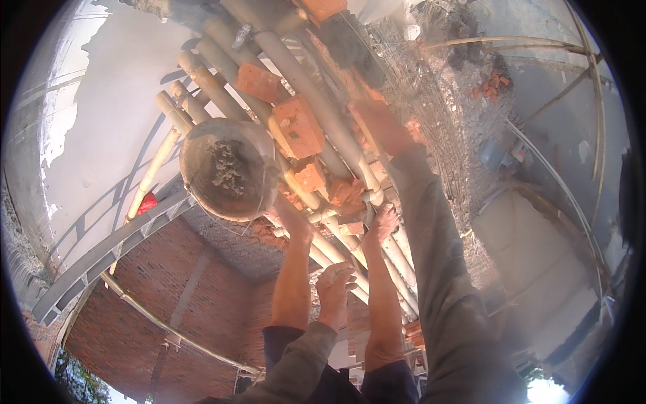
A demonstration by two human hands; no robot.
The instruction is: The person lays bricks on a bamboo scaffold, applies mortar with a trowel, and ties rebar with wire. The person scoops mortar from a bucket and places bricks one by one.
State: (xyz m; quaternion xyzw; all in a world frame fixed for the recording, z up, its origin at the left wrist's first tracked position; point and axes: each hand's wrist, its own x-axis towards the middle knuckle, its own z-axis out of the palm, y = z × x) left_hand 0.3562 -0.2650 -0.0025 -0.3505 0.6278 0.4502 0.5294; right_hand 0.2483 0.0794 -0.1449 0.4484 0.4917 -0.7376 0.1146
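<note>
My right arm reaches far forward, and my right hand [389, 129] is closed on an orange brick [363, 125] at the edge of the brickwork; glare blurs its fingers. My left hand [333, 295] hangs low between my bare legs, fingers loosely bent and apart, with nothing visible in it. Ahead and to the left, a round bucket [195, 176] with grey mortar [230, 168] inside stands on the bamboo poles. Loose orange bricks [297, 126] and broken brick pieces [311, 176] lie on the poles between the bucket and the wall.
My bare feet [383, 221] stand on a platform of bamboo poles [296, 60] with gaps between them. Far below lie a brick wall [134, 316] and a heap of bricks [492, 87]. A ladder-like metal frame [114, 256] crosses at left; thin poles [552, 161] slant at right.
</note>
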